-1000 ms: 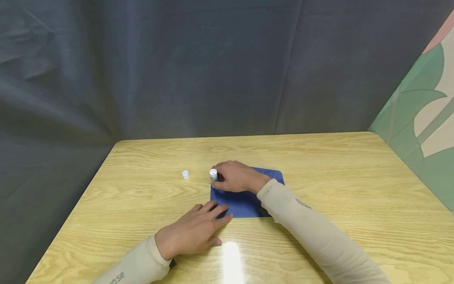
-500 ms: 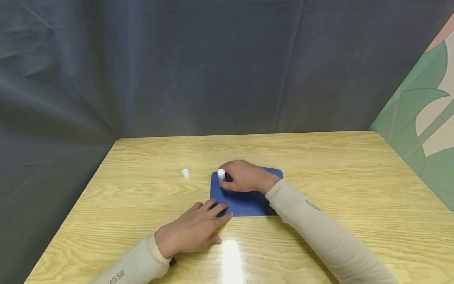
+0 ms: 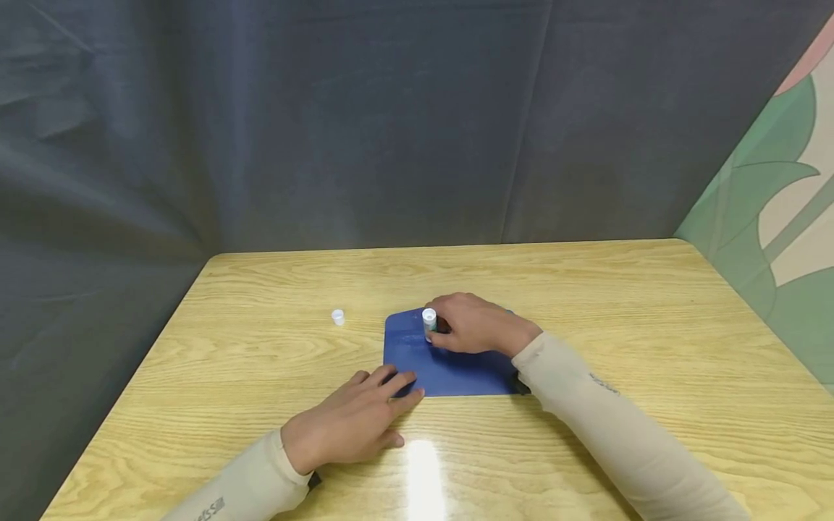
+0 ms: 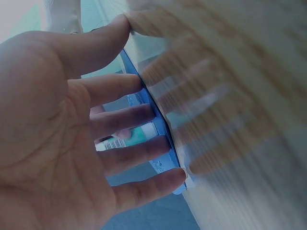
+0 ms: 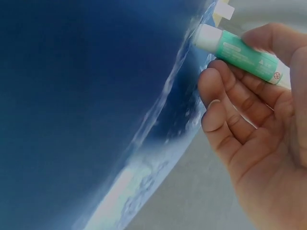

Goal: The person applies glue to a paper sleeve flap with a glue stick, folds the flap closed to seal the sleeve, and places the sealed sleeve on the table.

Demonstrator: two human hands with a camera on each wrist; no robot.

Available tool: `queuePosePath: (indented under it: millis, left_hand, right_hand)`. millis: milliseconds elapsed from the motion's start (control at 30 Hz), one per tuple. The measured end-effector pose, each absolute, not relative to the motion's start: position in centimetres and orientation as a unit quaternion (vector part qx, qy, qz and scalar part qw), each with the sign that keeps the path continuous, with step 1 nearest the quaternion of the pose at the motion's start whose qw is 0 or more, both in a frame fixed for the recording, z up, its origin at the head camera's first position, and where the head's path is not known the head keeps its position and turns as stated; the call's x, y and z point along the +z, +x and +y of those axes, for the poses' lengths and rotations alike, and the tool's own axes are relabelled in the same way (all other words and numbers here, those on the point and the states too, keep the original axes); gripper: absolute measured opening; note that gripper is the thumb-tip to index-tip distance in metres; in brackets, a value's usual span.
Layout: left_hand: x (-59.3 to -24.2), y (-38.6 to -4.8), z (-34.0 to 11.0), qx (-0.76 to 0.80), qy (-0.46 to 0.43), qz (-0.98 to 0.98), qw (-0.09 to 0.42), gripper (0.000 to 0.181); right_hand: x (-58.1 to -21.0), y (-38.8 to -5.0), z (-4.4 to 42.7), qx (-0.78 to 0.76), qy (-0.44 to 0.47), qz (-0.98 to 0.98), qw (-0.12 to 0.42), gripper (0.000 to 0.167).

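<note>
A dark blue envelope-like sheet (image 3: 449, 373) lies on the wooden table, its far edge angled like a flap. My right hand (image 3: 472, 323) pinches a green and white glue stick (image 5: 247, 55) between thumb and fingers, its white end down against the blue surface near the far edge. In the right wrist view, wet-looking streaks show on the blue sheet (image 5: 72, 96) by that end. My left hand (image 3: 355, 423) lies with fingers spread, its fingertips on the near left corner of the sheet; in the left wrist view the fingers (image 4: 129, 155) look straight and hold nothing.
A small white cap (image 3: 338, 318) stands on the table (image 3: 260, 347) to the left of the blue sheet. A dark curtain (image 3: 365, 130) hangs behind the table, and a patterned green surface (image 3: 769, 210) is at the right.
My right hand has moved to the right along the far part of the blue sheet with the glue stick, uncovering the sheet's far left corner. My left hand has stayed in place.
</note>
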State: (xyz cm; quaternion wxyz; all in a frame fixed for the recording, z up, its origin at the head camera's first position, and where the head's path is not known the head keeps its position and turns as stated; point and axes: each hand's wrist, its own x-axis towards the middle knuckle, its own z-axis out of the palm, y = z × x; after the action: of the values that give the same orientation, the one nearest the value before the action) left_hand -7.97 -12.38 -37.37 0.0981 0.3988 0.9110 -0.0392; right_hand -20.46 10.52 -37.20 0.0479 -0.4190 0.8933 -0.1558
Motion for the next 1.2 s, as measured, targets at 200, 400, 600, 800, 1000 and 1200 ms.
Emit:
queuePosePath:
  millis: [200, 400, 600, 800, 1000, 1200]
  left_hand:
    - [-37.4, -7.9, -12.4, -0.032, 0.401, 0.91, 0.097, 0.064]
    - [-37.5, -7.9, -12.4, -0.03, 0.402, 0.91, 0.095, 0.065]
    - [-37.3, -7.9, -12.4, -0.027, 0.397, 0.912, 0.103, 0.066]
    - [-37.2, -7.9, -12.4, -0.024, 0.399, 0.911, 0.103, 0.067]
    - [-37.3, -7.9, -12.5, -0.024, 0.403, 0.91, 0.098, 0.067]
    - [-37.2, -8.0, -12.4, -0.017, 0.4, 0.91, 0.113, 0.067]
  right_hand:
    - [-37.2, -20.3, 12.2, -0.152, -0.405, 0.9, 0.05, 0.012]
    - [-37.2, -20.2, 13.8, -0.158, -0.398, 0.902, 0.051, 0.012]
    - [-37.2, -19.9, 15.5, -0.146, -0.391, 0.908, 0.047, 0.014]
    - [-36.9, -19.4, 17.5, -0.138, -0.375, 0.916, 0.043, 0.015]
    - [-37.2, -19.2, 19.5, -0.144, -0.366, 0.919, 0.03, 0.013]
    - [-37.4, -19.0, 21.1, -0.142, -0.355, 0.924, 0.016, 0.013]
